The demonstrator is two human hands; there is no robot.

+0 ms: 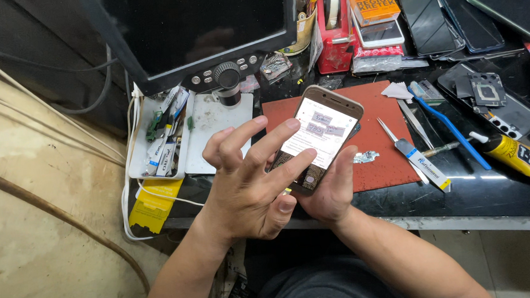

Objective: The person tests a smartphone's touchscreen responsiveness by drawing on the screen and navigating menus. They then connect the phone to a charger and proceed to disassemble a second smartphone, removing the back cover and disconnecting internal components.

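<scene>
Fingers [264, 140] of the left hand [246, 193] spread, tapping the gold, lit-screen smartphone [325, 133]; right hand [332, 191] clamps it steady above the red rubber mat [381, 142].

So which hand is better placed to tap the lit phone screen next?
The left hand. Its fingers are spread over the screen of the phone, free to tap. The right hand cradles the phone from underneath, above the red mat, so it is busy supporting it.

You're at a phone repair workshop: tweezers [421, 123], a glue tube [518, 155], spare phones [453, 11] and a microscope monitor [196, 24] crowd the surface [494, 190].
</scene>
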